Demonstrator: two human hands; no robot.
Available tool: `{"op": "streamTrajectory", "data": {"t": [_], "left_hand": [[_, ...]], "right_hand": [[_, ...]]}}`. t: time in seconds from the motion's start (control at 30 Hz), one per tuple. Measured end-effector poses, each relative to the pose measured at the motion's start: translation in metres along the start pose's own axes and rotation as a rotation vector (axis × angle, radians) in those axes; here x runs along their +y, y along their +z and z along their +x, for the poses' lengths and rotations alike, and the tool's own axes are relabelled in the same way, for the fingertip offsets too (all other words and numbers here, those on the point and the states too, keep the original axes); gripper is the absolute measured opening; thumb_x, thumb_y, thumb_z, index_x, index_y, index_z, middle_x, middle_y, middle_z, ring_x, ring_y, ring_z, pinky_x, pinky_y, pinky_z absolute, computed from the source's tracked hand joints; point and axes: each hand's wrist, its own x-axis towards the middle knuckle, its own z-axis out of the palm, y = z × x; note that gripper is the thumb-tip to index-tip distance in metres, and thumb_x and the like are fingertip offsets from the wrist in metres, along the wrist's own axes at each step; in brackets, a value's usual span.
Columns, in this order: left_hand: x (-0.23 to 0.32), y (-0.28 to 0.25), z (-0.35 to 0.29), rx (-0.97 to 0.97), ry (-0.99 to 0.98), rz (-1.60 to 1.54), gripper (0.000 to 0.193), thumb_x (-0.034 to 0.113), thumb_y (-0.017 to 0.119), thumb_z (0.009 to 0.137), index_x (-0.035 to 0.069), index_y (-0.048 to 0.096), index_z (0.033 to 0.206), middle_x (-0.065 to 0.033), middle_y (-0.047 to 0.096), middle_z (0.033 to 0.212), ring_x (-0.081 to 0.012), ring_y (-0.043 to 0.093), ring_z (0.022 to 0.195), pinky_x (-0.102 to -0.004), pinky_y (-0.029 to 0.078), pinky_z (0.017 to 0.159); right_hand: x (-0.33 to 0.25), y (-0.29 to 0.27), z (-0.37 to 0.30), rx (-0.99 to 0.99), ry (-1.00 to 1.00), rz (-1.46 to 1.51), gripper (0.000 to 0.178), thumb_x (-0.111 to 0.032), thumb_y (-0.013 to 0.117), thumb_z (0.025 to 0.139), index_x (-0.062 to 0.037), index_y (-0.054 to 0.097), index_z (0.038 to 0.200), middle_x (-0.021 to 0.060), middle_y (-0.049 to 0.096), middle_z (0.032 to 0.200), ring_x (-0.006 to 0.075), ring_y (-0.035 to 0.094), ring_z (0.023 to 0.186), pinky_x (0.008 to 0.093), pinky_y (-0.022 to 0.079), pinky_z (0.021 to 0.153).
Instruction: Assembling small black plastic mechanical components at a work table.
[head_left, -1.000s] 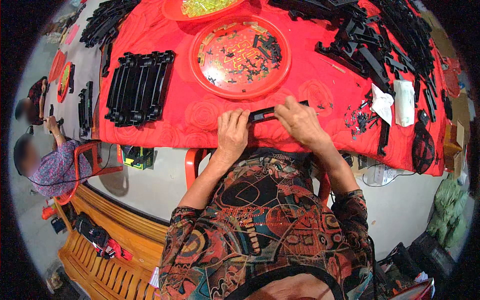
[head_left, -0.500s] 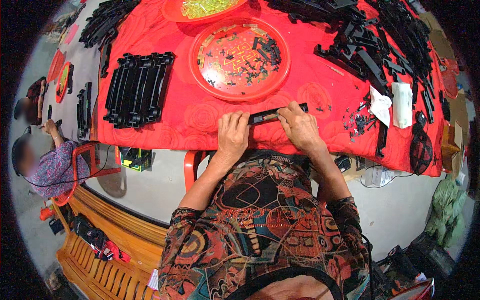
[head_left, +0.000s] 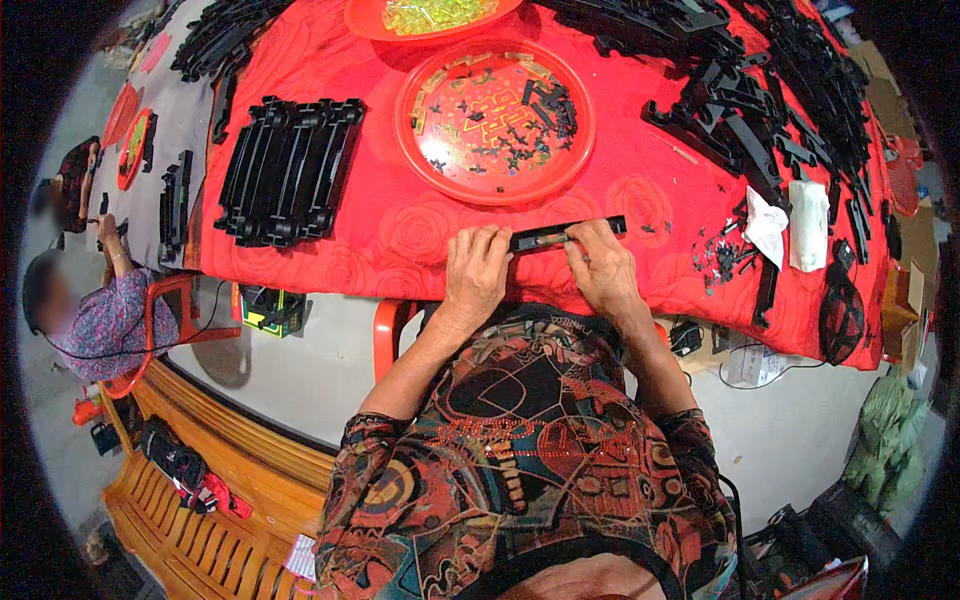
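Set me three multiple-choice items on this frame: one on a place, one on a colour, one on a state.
1. Where does the stack of black frames lie?
A. left of the round tray
B. right of the tray
C. on the floor

2. What colour is the round tray holding small black pieces?
A. blue
B. red
C. white

3. How is the long black strip held?
A. left hand only
B. lying untouched
C. by both hands

Answers: 1 A, the stack sits left of the tray on the tablecloth; 2 B, its rim is red; 3 C, left hand and right hand both grip it.
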Motion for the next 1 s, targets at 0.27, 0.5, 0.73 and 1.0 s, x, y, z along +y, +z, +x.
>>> {"op": "streamTrajectory", "data": {"t": [0.27, 0.5, 0.73, 1.0], "left_hand": [[0.002, -0.001, 0.002, -0.005, -0.016, -0.023, 0.038, 0.0, 0.064, 0.066, -0.002, 0.054, 0.102, -0.0154, 0.055, 0.098, -0.0314, 0.051, 0.09, -0.0409, 0.04, 0.077], [0.0, 0.0, 0.002, 0.011, -0.006, 0.01, 0.039, -0.004, 0.059, 0.063, -0.002, 0.054, 0.101, -0.0157, 0.055, 0.097, -0.0316, 0.051, 0.09, -0.0409, 0.04, 0.079], [0.001, 0.0, 0.001, 0.002, -0.02, -0.02, 0.038, -0.002, 0.061, 0.065, -0.002, 0.054, 0.103, -0.0153, 0.055, 0.098, -0.0314, 0.051, 0.091, -0.0402, 0.04, 0.078], [0.007, 0.003, -0.001, 0.063, 0.095, 0.063, 0.035, 0.008, 0.058, 0.07, 0.004, 0.056, 0.104, -0.0157, 0.05, 0.106, -0.0306, 0.048, 0.094, -0.0452, 0.038, 0.08]], "right_hand": [[0.0, 0.006, 0.004, 0.054, -0.004, 0.013, 0.014, -0.015, 0.06, 0.081, -0.0055, 0.056, 0.09, 0.0138, 0.056, 0.083, 0.0357, 0.058, 0.075, 0.0454, 0.046, 0.062], [-0.01, 0.019, 0.007, 0.115, 0.079, -0.031, 0.014, -0.015, 0.06, 0.08, -0.0057, 0.053, 0.087, 0.0135, 0.057, 0.083, 0.0344, 0.059, 0.074, 0.0446, 0.046, 0.062], [-0.011, 0.015, 0.008, 0.177, 0.148, 0.122, 0.011, -0.012, 0.061, 0.079, -0.0039, 0.054, 0.082, 0.0136, 0.058, 0.077, 0.0314, 0.059, 0.07, 0.0412, 0.045, 0.061], [-0.007, 0.014, 0.008, 0.162, 0.243, 0.18, 0.01, -0.011, 0.06, 0.079, -0.0032, 0.054, 0.08, 0.014, 0.059, 0.075, 0.031, 0.06, 0.07, 0.0395, 0.046, 0.061]]}}
